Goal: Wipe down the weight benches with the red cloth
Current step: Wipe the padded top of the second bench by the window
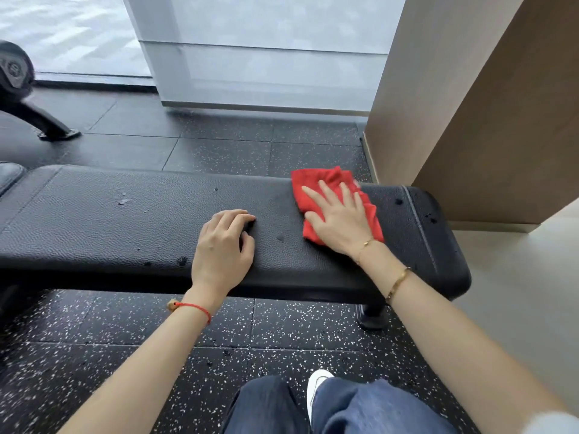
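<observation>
Nearest me, I am resting the left hand (223,245) on the bench pad (109,220), fingers curled loosely and holding nothing. Further along the same surface, toward its right end, I am pressing the right hand (340,219) flat, fingers spread, on the red cloth (319,180), not clamped around it. I am judging that the bunched cloth could slip from under the palm, skipping the droplets (123,200) left of my hands.
</observation>
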Demonstrator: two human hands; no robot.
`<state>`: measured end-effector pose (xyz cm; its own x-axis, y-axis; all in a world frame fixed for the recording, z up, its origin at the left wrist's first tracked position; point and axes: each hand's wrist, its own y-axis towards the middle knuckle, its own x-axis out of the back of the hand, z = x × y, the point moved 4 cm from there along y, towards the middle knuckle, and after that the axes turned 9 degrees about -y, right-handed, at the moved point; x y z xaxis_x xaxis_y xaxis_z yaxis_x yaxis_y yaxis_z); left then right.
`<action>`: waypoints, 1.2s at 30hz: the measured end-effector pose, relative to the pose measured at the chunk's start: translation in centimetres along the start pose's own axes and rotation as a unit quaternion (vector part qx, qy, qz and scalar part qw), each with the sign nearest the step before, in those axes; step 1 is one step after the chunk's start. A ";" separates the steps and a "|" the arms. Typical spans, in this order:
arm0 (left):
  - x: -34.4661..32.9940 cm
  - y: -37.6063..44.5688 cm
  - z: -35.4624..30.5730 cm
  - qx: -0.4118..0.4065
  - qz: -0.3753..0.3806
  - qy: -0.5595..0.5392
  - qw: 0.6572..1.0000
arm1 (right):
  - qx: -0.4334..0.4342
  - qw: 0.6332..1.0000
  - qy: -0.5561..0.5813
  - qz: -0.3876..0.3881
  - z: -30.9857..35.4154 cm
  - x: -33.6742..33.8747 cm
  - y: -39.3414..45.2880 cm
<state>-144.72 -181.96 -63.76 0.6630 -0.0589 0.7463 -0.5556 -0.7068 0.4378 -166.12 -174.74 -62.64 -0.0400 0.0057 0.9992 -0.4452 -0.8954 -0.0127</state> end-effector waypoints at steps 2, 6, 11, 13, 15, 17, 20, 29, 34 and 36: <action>0.1 0.0 0.0 -0.001 -0.002 -0.001 1.000 | 0.074 0.997 -0.011 -0.013 3.7 -0.4 -1.9; 0.1 0.0 0.3 -0.008 0.000 -0.008 1.000 | 0.175 0.984 -0.006 -0.036 5.0 -0.9 -7.8; 0.0 -0.1 0.2 -0.005 -0.001 -0.007 1.000 | 0.062 0.998 -0.018 -0.021 -1.5 -0.5 -5.4; 0.0 -0.1 0.1 0.000 -0.003 -0.004 1.000 | -0.020 1.000 -0.016 -0.010 -2.1 0.0 -2.4; 0.0 -0.2 0.0 0.001 -0.004 -0.005 1.000 | -0.039 0.999 -0.011 0.000 -0.1 0.0 -0.6; 0.1 -0.1 0.0 -0.002 -0.004 -0.008 1.000 | 0.025 0.999 -0.013 -0.015 3.1 -0.3 -1.0; 0.2 -0.1 0.0 -0.009 -0.001 -0.017 1.000 | 0.145 0.989 -0.012 -0.036 5.2 -0.9 -4.5; 0.1 -0.1 0.1 -0.005 -0.001 -0.011 1.000 | -0.034 0.999 -0.019 -0.014 -2.0 -0.1 1.4; 0.2 0.0 0.3 -0.006 -0.002 -0.015 1.000 | 0.068 0.997 -0.013 -0.025 3.7 -0.4 0.5; 0.3 0.0 0.3 -0.010 -0.002 -0.016 1.000 | 0.122 0.992 -0.008 -0.038 3.8 -0.4 -2.3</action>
<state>-144.39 -182.13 -63.70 0.6803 -0.0795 0.7286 -0.5635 -0.6925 0.4505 -161.69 -174.36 -62.85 0.0006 0.0718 0.9974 -0.2172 -0.9736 0.0703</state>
